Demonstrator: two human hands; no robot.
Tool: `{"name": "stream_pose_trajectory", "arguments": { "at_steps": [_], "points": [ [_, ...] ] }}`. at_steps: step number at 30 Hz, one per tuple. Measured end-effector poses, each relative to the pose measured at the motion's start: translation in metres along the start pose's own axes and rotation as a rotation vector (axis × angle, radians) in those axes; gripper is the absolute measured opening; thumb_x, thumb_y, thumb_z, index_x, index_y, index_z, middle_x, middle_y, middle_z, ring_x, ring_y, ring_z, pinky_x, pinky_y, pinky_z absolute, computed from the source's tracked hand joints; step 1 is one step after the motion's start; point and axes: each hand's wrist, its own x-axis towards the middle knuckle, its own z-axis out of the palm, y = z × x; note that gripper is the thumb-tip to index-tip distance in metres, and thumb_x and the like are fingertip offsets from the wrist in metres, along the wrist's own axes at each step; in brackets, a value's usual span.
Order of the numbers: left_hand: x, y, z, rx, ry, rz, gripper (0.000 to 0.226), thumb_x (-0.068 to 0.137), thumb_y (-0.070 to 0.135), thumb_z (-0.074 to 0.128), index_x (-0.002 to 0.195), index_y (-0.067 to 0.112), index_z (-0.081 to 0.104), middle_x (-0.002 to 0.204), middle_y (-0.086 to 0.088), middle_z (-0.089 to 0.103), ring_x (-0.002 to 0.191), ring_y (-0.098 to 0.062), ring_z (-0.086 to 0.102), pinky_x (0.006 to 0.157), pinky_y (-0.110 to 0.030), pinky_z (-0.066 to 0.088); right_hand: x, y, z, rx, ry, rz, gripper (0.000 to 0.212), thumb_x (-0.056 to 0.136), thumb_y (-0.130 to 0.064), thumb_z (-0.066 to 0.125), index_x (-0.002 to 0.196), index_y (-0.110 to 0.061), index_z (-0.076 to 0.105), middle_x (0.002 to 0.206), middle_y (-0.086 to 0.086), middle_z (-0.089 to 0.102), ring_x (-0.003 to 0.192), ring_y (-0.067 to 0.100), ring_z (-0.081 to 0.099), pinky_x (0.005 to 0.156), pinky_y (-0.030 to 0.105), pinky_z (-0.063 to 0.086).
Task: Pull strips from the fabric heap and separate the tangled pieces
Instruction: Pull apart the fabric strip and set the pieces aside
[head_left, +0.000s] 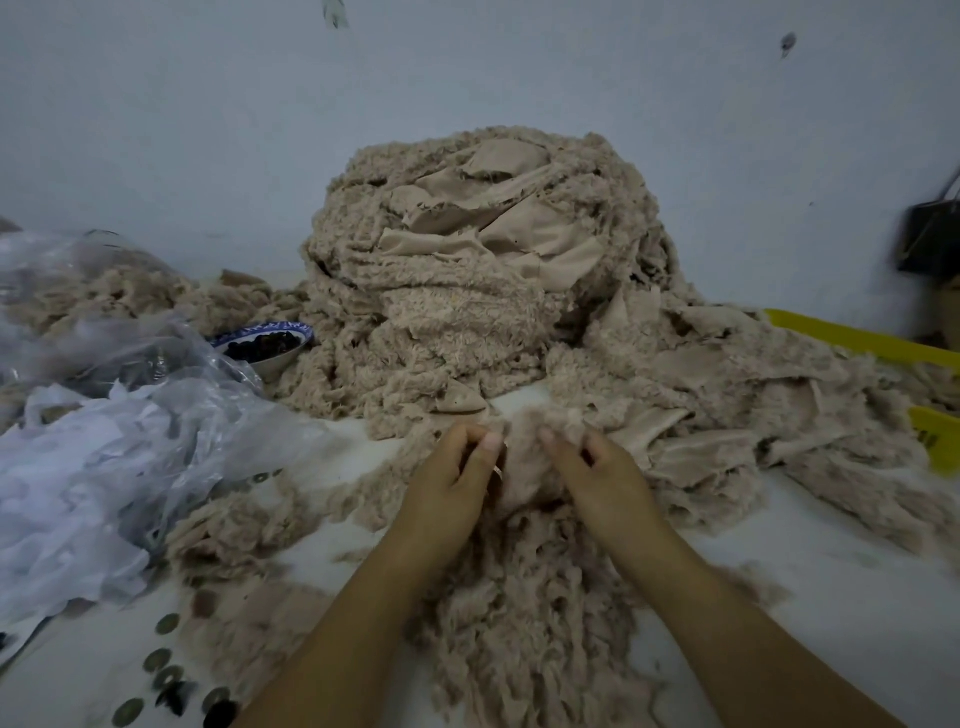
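**Fabric heap** (483, 270): one mound at the centre of the table (841, 582), against the pale wall (208, 130). The material is beige pile fabric, curly and fleecy on one face, smooth and flat on the other. Both faces show among the folded layers. The mound is rounded at the top and spreads low to the right, where flat, ragged-edged pieces lie across the table.

**Strip** (519, 597): one long fleecy length, running from the foot of the heap toward the viewer between the two forearms. Its upper end is bunched between the hands.

**Left hand** (449, 480): fingers curled, thumb pressed toward the forefinger, pinching the upper end of the strip.

**Right hand** (597, 478): fingers curled together onto the same bunch, just beside the left hand. The fingertips are sunk in the pile.

**Surroundings**
- Plastic bags (104, 415): thin, crumpled and translucent, piled at the left. Their number cannot be told. More fleece shows through one of them.
- Bowl (265, 343): one, round, with a blue-and-white patterned rim. It holds small dark pieces and sits between the bags and the heap.
- Coins (156, 660): at least five, round and flat with a centre hole, scattered on the near-left table.
- Yellow plastic parts (857, 340): two visible at the right edge, partly covered by fabric.
- Dark bag (930, 239): one, boxy, at the far right by the wall
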Motion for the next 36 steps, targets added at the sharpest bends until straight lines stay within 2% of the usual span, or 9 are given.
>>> {"name": "stream_pose_trajectory", "arguments": {
  "at_steps": [3,6,11,17,20,23,26,32,36],
  "points": [
    [-0.001,-0.004,0.000,0.216,-0.213,-0.002,0.025,0.084,0.068,0.061,0.104,0.056,0.051,0.101,0.032,0.058,0.089,0.010,0.057,0.071,-0.007,0.046,0.002,-0.003,-0.006,0.305,-0.002,0.141,0.014,0.095,-0.042,0.062,0.093,-0.029,0.069,0.092,-0.014,0.076,0.089,0.006,0.073,0.076,0.025,0.058],
    [0.005,-0.011,0.001,0.401,-0.142,0.028,0.028,0.094,0.023,0.066,0.121,0.030,0.062,0.115,0.014,0.058,0.107,-0.008,0.056,0.077,-0.007,0.042,0.004,-0.003,-0.008,0.392,0.037,0.159,0.016,0.093,-0.042,0.064,0.094,-0.027,0.070,0.094,-0.010,0.077,0.092,0.010,0.073,0.082,0.034,0.056],
    [0.008,-0.011,-0.008,0.427,0.061,0.067,0.063,0.087,0.004,0.060,0.141,0.031,0.045,0.134,0.013,0.036,0.118,-0.016,0.048,0.086,-0.013,0.040,0.003,-0.010,-0.010,0.496,0.058,0.214,0.017,0.100,-0.029,0.058,0.097,-0.013,0.064,0.065,-0.002,0.068,0.051,0.010,0.060,0.044,0.023,0.047],
    [0.001,0.004,0.018,0.746,0.007,0.367,0.071,0.083,0.019,0.072,0.148,0.013,0.043,0.148,-0.007,0.040,0.132,-0.023,0.040,0.105,-0.036,0.041,-0.004,-0.017,-0.003,0.536,-0.115,0.204,0.026,0.098,-0.024,0.058,0.114,-0.006,0.069,0.102,0.013,0.076,0.087,0.024,0.072,0.065,0.032,0.056],
    [-0.001,0.006,0.019,0.409,0.170,0.342,0.033,0.088,0.013,0.058,0.120,0.018,0.064,0.109,0.009,0.063,0.099,-0.001,0.057,0.079,-0.013,0.046,-0.005,-0.021,-0.003,0.578,-0.148,0.165,0.049,0.087,-0.041,0.059,0.117,-0.004,0.067,0.107,0.015,0.074,0.088,0.024,0.071,0.077,0.037,0.056],
    [-0.002,0.012,0.013,-0.274,0.228,-0.199,0.030,0.102,0.027,0.048,0.096,0.028,0.078,0.089,0.004,0.076,0.077,-0.007,0.067,0.062,-0.009,0.050,-0.003,-0.022,-0.008,0.621,-0.198,0.126,0.052,0.085,-0.050,0.054,0.125,-0.017,0.063,0.114,0.003,0.073,0.083,0.014,0.069,0.078,0.030,0.057],
    [0.004,0.012,-0.002,-0.939,0.067,-0.511,0.044,0.103,0.044,0.046,0.120,0.013,0.072,0.114,-0.019,0.073,0.105,-0.028,0.070,0.099,-0.040,0.052,-0.002,-0.016,-0.009,0.446,-0.153,0.114,0.034,0.088,-0.051,0.056,0.121,-0.040,0.060,0.132,-0.013,0.062,0.110,0.005,0.066,0.095,0.031,0.052],
    [0.002,0.009,-0.002,-0.963,-0.026,-0.597,0.057,0.102,0.049,0.039,0.125,0.006,0.070,0.127,-0.016,0.068,0.119,-0.030,0.065,0.106,-0.044,0.046,-0.008,-0.011,-0.001,-0.009,-0.218,0.136,0.057,0.072,-0.076,0.054,0.119,-0.044,0.063,0.122,-0.020,0.065,0.104,-0.015,0.057,0.090,0.016,0.047],
    [-0.001,0.012,0.007,-0.579,-0.056,-0.497,0.051,0.099,0.050,0.047,0.075,0.021,0.082,0.087,-0.002,0.078,0.083,-0.013,0.075,0.068,-0.024,0.055,-0.012,-0.008,0.003,-0.041,-0.250,0.162,0.049,0.087,-0.060,0.062,0.123,-0.026,0.067,0.113,-0.004,0.073,0.105,0.010,0.068,0.095,0.034,0.054]
  ]
}}
